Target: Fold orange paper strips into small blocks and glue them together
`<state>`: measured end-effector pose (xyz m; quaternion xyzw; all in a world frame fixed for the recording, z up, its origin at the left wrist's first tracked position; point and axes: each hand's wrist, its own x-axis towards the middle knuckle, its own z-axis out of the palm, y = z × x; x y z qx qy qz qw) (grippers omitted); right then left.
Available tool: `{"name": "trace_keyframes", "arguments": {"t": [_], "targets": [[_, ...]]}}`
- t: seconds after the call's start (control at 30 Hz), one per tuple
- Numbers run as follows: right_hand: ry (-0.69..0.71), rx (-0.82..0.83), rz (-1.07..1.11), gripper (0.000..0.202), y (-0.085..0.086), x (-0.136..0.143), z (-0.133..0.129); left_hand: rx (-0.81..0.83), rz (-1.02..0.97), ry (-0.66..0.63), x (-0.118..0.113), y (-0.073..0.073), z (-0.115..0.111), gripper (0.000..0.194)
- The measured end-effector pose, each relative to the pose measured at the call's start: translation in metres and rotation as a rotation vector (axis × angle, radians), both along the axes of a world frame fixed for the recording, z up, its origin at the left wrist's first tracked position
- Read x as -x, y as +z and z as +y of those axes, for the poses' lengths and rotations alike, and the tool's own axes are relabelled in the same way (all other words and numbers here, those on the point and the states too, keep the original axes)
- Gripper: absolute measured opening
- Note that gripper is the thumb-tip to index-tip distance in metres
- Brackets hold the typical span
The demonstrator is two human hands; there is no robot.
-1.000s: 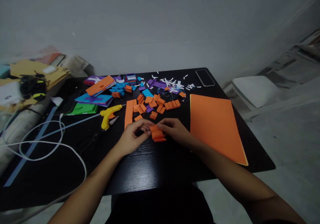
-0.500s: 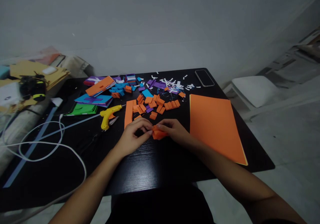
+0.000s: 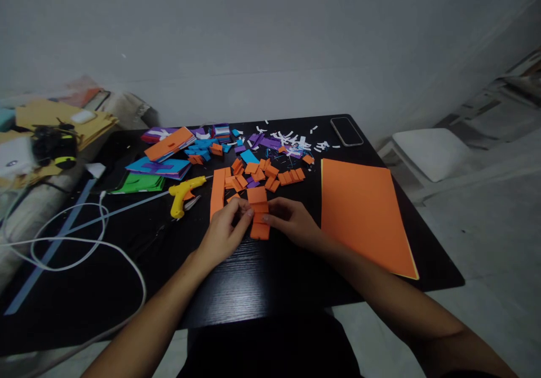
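Between my two hands is a creased strip of orange paper (image 3: 257,196), standing lengthwise away from me with several cross folds. My left hand (image 3: 224,228) pinches its left edge between thumb and fingers. On the opposite edge, my right hand (image 3: 293,221) grips it with the thumb on top. Just beyond lie several small folded orange paper pieces (image 3: 273,173) in a loose pile. A longer orange paper strip (image 3: 217,189) rests by my left fingertips.
A yellow glue gun (image 3: 181,193) lies left of my hands. Orange sheets (image 3: 363,214) are stacked at right, with a phone (image 3: 346,132) behind. White scraps (image 3: 291,139) and coloured paper stacks (image 3: 160,167) sit farther back. A white cable (image 3: 127,259) loops across the left side.
The orange paper was bunched between my fingers and is now opened out into a folded strip. My hands have moved slightly apart around it.
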<state>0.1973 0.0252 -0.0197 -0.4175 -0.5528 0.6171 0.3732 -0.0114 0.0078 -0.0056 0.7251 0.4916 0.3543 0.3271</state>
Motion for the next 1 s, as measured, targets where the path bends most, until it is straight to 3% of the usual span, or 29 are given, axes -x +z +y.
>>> {"name": "trace_keyframes", "arguments": {"t": [0.17, 0.33, 0.47, 0.7, 1.0], "targets": [[-0.047, -0.047, 0.019, 0.029, -0.003, 0.001, -0.003, 0.051, -0.095, 0.028, -0.004, -0.001, -0.001, 0.014], [-0.095, -0.070, 0.025, 0.033, 0.001, 0.003, -0.007, 0.253, -0.383, 0.025, -0.008, -0.005, 0.002, 0.020], [-0.124, -0.119, 0.016, 0.024, 0.005, 0.003, -0.008, 0.271, -0.530, 0.048, -0.012, -0.008, 0.001, 0.024], [-0.143, -0.199, 0.005, 0.021, 0.003, 0.002, -0.007, 0.115, -0.404, 0.053, -0.011, -0.007, -0.002, 0.014], [-0.148, -0.200, 0.029, 0.026, -0.001, 0.001, -0.007, -0.038, -0.325, 0.092, -0.009, -0.005, -0.002, 0.018]]}}
